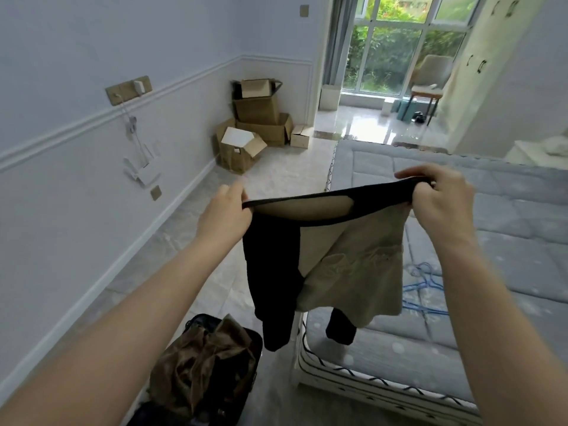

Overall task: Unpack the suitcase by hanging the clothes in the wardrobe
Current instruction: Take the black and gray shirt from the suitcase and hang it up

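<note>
Head view: you hold a garment [347, 265] up in front of you with both arms out, above the gap between the suitcase and the bed. Your left hand [226, 212] pinches the left end of its black neckline, fingers curled round the edge. Your right hand [441, 199] grips the right end the same way, with the band bunched under the fingers. The neckline is pulled taut between the hands and gapes open in the middle. The garment is beige at the front with black sleeves and black trim; faint embroidery shows on the beige panel, too blurred to read. It hangs free, both sleeves dangling, the right one in front of the bed edge; whether it touches the bed cannot be told. Below your left forearm the suitcase [246, 339] lies open on the floor, with brown clothes [199, 361] heaped loosely inside. To your right stands the bed [507, 210], bare mattress in grey-blue quilting. Blue hangers [425, 287] lie on the mattress just beside the garment's right edge. Cardboard boxes [261, 118] are stacked in the far corner by the wall. Beyond them a glazed door [396, 47] shows greenery, with a chair [428, 84] before it. Pale cabinet doors [504, 72] stand at far right.
</note>
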The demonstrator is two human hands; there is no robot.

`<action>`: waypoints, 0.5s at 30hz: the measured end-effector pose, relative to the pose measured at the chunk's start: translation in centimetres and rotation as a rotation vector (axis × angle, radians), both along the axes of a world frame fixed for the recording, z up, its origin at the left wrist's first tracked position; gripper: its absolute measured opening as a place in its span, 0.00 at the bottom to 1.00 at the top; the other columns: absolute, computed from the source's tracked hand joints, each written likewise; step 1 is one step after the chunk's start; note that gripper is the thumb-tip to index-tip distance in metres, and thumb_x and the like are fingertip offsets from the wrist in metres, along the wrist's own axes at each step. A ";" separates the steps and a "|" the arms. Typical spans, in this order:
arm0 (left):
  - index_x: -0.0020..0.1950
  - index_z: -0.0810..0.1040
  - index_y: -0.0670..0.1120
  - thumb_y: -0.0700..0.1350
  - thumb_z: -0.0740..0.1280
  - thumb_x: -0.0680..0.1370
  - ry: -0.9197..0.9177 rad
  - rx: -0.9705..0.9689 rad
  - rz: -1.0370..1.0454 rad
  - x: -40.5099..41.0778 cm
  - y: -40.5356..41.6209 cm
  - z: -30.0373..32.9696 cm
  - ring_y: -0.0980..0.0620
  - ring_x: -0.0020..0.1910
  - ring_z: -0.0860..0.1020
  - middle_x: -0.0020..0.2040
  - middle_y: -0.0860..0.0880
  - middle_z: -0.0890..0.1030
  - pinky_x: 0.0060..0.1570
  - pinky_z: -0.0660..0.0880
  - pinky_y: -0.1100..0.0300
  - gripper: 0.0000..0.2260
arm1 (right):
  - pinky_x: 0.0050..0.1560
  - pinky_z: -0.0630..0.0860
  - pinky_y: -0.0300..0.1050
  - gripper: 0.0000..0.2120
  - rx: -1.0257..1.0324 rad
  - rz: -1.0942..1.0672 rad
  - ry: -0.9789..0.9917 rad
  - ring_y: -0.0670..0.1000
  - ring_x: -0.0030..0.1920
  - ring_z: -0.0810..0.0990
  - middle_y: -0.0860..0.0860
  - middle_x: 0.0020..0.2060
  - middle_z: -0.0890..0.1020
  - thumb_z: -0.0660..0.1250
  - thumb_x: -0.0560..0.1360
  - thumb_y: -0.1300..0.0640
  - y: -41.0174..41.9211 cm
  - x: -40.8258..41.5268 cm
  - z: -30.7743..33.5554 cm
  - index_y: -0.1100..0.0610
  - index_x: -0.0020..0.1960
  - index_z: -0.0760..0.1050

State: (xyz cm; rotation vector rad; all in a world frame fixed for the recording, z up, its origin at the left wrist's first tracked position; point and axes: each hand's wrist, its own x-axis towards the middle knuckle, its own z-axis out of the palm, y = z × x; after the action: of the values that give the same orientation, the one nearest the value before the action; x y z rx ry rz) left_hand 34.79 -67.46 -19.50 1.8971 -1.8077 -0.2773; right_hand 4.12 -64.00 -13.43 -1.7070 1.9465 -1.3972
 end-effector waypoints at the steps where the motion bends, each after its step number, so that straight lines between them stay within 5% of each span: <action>1: 0.47 0.70 0.46 0.38 0.58 0.78 0.205 0.087 0.014 -1.2 -0.6 0.1 0.47 0.40 0.74 0.46 0.44 0.74 0.36 0.73 0.56 0.04 | 0.47 0.77 0.37 0.21 0.015 -0.014 0.023 0.49 0.47 0.79 0.51 0.43 0.83 0.57 0.69 0.69 0.5 -1.1 -0.1 0.53 0.49 0.83; 3: 0.51 0.72 0.43 0.36 0.53 0.80 0.734 0.258 0.040 -3.9 -1.2 0.7 0.46 0.38 0.78 0.46 0.40 0.77 0.36 0.78 0.56 0.09 | 0.42 0.70 0.29 0.16 0.026 -0.053 0.058 0.50 0.43 0.79 0.51 0.39 0.82 0.60 0.70 0.69 1.3 -3.2 -0.4 0.56 0.47 0.84; 5: 0.53 0.74 0.41 0.33 0.52 0.81 1.168 0.290 0.089 -7.3 -1.2 1.5 0.44 0.42 0.81 0.48 0.40 0.78 0.40 0.81 0.55 0.12 | 0.42 0.71 0.33 0.10 0.023 -0.108 0.065 0.50 0.41 0.79 0.50 0.36 0.81 0.66 0.70 0.65 1.9 -5.9 -0.9 0.57 0.46 0.84; 8: 0.47 0.78 0.45 0.34 0.56 0.81 1.501 0.296 0.189 -12.2 -1.5 2.4 0.46 0.45 0.79 0.46 0.43 0.78 0.42 0.80 0.56 0.13 | 0.41 0.71 0.39 0.04 0.062 -0.117 0.060 0.50 0.40 0.79 0.51 0.38 0.81 0.73 0.68 0.60 2.8 -9.5 -1.2 0.55 0.43 0.81; 11: 0.45 0.80 0.50 0.37 0.60 0.80 1.411 0.310 0.168 -16.8 -1.9 3.3 0.47 0.44 0.79 0.46 0.45 0.80 0.40 0.78 0.57 0.13 | 0.33 0.68 0.40 0.07 0.112 -0.167 0.075 0.53 0.36 0.77 0.52 0.32 0.78 0.74 0.68 0.56 3.7 -13.4 -1.8 0.57 0.38 0.77; 15: 0.50 0.78 0.51 0.33 0.65 0.73 0.692 -0.019 -0.122 -21.1 -1.4 4.1 0.56 0.36 0.72 0.39 0.50 0.75 0.32 0.69 0.61 0.14 | 0.34 0.66 0.47 0.02 0.106 -0.386 0.144 0.59 0.41 0.75 0.52 0.34 0.77 0.63 0.70 0.59 5.4 -18.8 -2.3 0.57 0.39 0.72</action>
State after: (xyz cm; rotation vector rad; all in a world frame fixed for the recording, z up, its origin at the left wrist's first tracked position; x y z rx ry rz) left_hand 13.67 -68.89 -15.45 1.4219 -1.4305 -0.8381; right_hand -14.66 -58.60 -15.72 -1.4758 2.4844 -1.2813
